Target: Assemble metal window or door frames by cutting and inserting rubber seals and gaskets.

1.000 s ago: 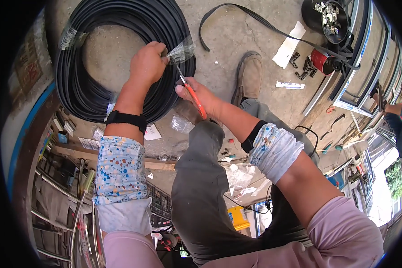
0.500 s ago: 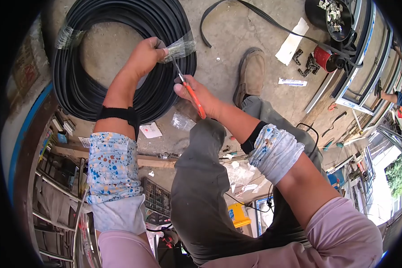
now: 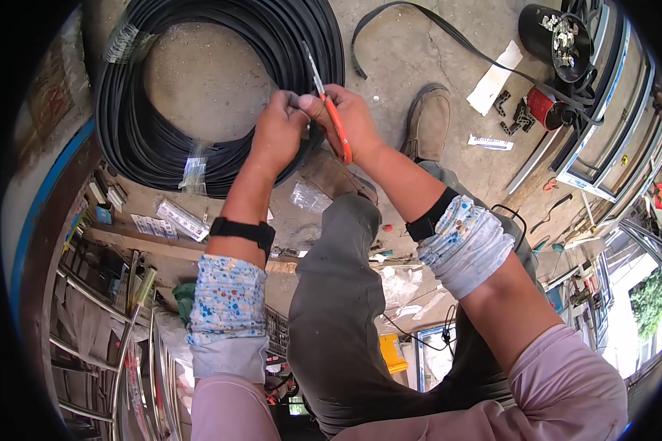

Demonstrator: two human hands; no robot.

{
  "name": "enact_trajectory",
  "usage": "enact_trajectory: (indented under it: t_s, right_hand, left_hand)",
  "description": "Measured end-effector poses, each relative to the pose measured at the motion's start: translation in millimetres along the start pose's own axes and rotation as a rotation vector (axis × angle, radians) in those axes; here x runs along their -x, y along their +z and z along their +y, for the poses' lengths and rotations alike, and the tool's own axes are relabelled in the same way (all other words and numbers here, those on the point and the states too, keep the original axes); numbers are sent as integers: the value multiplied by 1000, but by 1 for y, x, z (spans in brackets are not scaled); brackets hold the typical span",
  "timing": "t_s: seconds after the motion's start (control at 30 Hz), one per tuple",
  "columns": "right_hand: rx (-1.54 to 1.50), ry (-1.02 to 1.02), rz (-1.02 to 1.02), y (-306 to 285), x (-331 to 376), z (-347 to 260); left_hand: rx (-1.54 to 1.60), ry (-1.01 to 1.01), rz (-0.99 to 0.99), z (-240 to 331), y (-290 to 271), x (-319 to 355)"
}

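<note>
A pair of orange-handled scissors (image 3: 333, 117) is gripped in the right hand (image 3: 349, 117), blades pointing up and away over the inner right edge of a large coil of black strip (image 3: 221, 147) that is laid flat on the concrete floor (image 3: 412, 51). The right hand's fingers are curled tightly round the orange handles. The left hand (image 3: 279, 132) is pressed against the right, its fingers bunched closed on something small and clear at the fingertips; what is pinched cannot be made out. Both hands are held just above the coil's near right arc, over the floor's upper middle.

The coil is bound at places with clear tape (image 3: 195, 169). A grey boot (image 3: 428, 121) is planted on the floor just right of the hands, and a grey-trousered knee (image 3: 346, 242) is raised below them. A black wristband (image 3: 244, 232) and patterned sleeve covers (image 3: 224, 309) are worn on the forearms.

Toward the floor's upper right corner, a loose length of black strip (image 3: 419, 22) is curved past a white paper slip (image 3: 496, 77), a black pot of metal fittings (image 3: 555, 33) and a red can (image 3: 543, 109). White window frames (image 3: 603, 147) are stacked along the right edge.
</note>
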State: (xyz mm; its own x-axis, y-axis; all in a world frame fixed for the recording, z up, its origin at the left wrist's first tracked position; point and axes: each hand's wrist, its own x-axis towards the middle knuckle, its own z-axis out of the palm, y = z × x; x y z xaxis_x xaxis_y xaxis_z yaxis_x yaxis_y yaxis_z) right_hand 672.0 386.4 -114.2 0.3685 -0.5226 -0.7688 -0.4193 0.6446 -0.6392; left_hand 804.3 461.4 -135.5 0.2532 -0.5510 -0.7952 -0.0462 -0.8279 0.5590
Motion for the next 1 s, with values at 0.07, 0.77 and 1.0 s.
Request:
enact_trajectory:
  t_s: [0.07,0.77,1.0]
  right_hand:
    - [193,-66,-24,-8,-13,-30]
    - [957,95,-940,113,47,-33]
    - [763,240,-963,137,18,18]
  left_hand:
    - [-55,-58,46,-26,-1,53]
    - [-610,-65,559,-122,-139,106]
    - [-570,-121,770,-151,-94,87]
